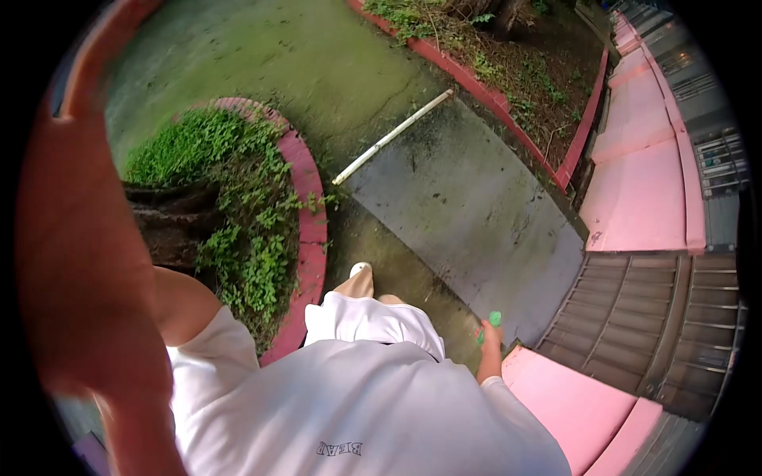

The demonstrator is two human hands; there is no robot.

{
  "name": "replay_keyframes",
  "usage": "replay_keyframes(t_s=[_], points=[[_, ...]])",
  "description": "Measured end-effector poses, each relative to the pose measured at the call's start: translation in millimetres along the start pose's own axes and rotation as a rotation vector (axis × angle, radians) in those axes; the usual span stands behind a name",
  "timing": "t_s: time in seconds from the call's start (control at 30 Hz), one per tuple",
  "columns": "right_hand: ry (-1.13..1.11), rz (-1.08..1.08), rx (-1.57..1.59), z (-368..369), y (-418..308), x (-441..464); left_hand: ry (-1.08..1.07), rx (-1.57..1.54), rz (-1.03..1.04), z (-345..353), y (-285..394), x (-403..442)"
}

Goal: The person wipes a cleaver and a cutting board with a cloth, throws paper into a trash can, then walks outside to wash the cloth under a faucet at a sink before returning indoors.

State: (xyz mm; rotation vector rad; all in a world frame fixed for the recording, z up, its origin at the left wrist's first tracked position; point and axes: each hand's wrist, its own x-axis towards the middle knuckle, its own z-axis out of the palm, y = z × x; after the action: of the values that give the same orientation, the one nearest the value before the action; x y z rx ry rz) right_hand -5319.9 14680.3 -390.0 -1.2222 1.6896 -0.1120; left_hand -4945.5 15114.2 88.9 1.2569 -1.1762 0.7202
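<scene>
My right hand (491, 337) hangs low at my side, its fingers closed around a small bright green object (495, 318). A rounded end sticks out above the fist and another green bit shows below; its kind is too small to make out. My left hand (87, 206) is raised very close to the camera and fills the left edge of the view, blurred and dark. One finger reaches up past the top edge, while the other fingertips are out of sight, so I cannot tell whether it holds anything.
A white pole (393, 136) lies across the mossy pavement ahead, at the end of a grey concrete slab (476, 214). Red-edged planting beds flank the path, the left one with a curved brick rim (312, 214). Pink walls (639, 186) and a metal gate (627, 305) stand right.
</scene>
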Motion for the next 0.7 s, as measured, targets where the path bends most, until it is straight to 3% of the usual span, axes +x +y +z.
replay_keyframes(t_s=[0.07,0.13,0.17,0.2,0.23,0.27,0.3,0.37,0.43,0.53,0.6,0.7], points=[[-0.058,-0.167,-0.110,56.1,-81.9,-1.2,0.099,0.038,-0.124,5.7,-54.0,14.7],[-0.108,-0.491,-0.030,131.2,-158.3,2.4,0.164,0.127,-0.455,27.6,-115.2,17.9],[-0.178,-0.559,-0.073,168.0,-216.3,-29.6,0.066,0.163,-0.660,43.5,-152.9,8.6],[-0.312,-0.493,-0.070,202.6,-274.9,-65.4,-0.059,0.180,-0.825,60.9,-195.1,-8.0],[-0.421,-0.488,-0.065,238.1,-334.2,-108.8,-0.226,0.161,-0.878,76.1,-244.5,-31.8],[-0.399,-0.688,-0.114,280.7,-355.9,-101.2,-0.265,0.045,-0.958,95.4,-286.6,-60.7],[-0.481,-0.882,-0.175,314.8,-394.1,-115.7,-0.206,-0.096,-1.089,113.2,-325.2,-90.0],[-0.633,-1.185,-0.199,377.4,-461.6,-148.7,-0.259,-0.094,-1.215,131.1,-391.2,-112.7],[-0.811,-1.352,-0.158,441.3,-513.6,-152.7,-0.212,-0.088,-1.272,139.1,-451.0,-109.4],[-0.977,-1.318,-0.244,500.6,-595.3,-156.3,0.063,-0.125,-1.293,134.7,-536.3,-82.5],[-1.270,-0.974,-0.041,543.5,-645.4,-149.5,0.195,-0.176,-1.366,121.5,-586.7,-52.0],[-1.460,-0.721,0.001,600.8,-719.9,-140.1,0.290,-0.288,-1.384,96.3,-657.4,-17.8]])
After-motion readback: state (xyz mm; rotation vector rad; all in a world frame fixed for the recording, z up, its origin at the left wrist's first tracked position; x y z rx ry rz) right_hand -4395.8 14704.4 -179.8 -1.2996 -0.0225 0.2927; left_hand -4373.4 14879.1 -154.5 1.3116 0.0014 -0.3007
